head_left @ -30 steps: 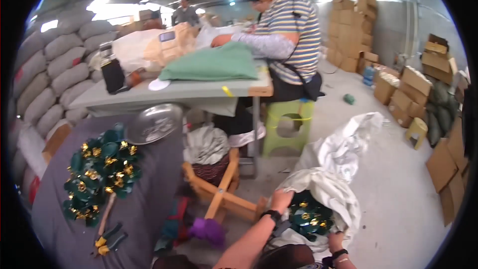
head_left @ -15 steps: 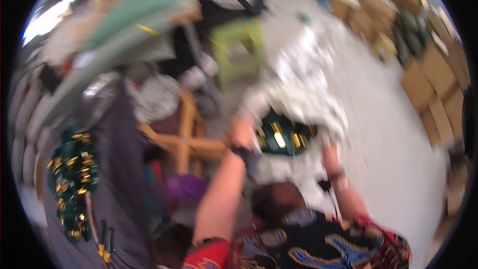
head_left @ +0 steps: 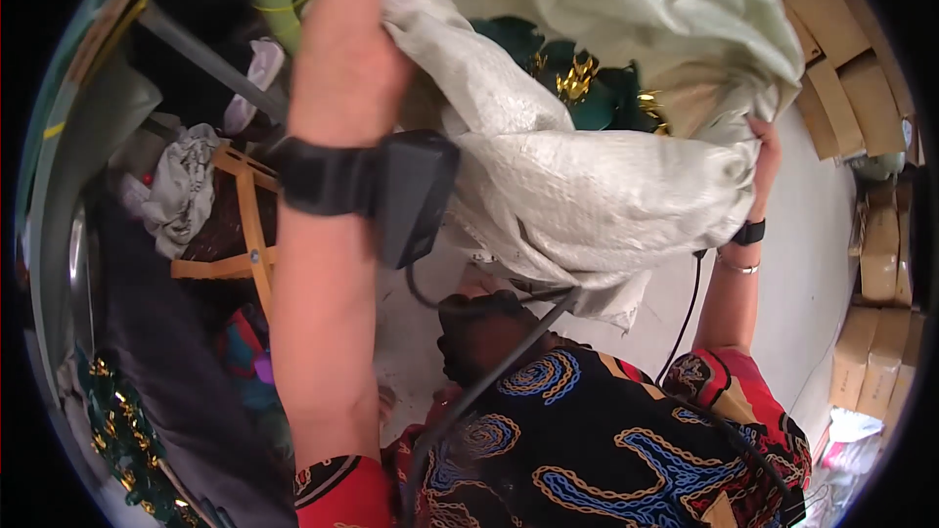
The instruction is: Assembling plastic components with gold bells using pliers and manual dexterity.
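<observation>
A large white woven sack [head_left: 606, 196] hangs in front of me with its mouth spread wide. Inside it lie dark green pieces with shiny gold strips [head_left: 577, 78]. My right hand [head_left: 766, 161] grips the sack's right rim, fingers folded over the cloth. At the upper left, my left hand [head_left: 347, 73] is closed at the sack's left rim; its fingertips are cut off by the picture's top edge. A black band with a box-shaped device [head_left: 416, 196] sits on my left wrist.
A wooden folding stand [head_left: 252, 225] and crumpled grey cloth [head_left: 186, 191] are to the left. More green-and-gold garland [head_left: 122, 440] lies on dark fabric [head_left: 147, 332] at lower left. Cardboard boxes [head_left: 846, 108] stack up along the right. Black cables [head_left: 489, 362] hang near my body.
Both hands have raised the sack toward me, so it looks much larger. My left hand has moved up and left; my right hand has moved up and right.
</observation>
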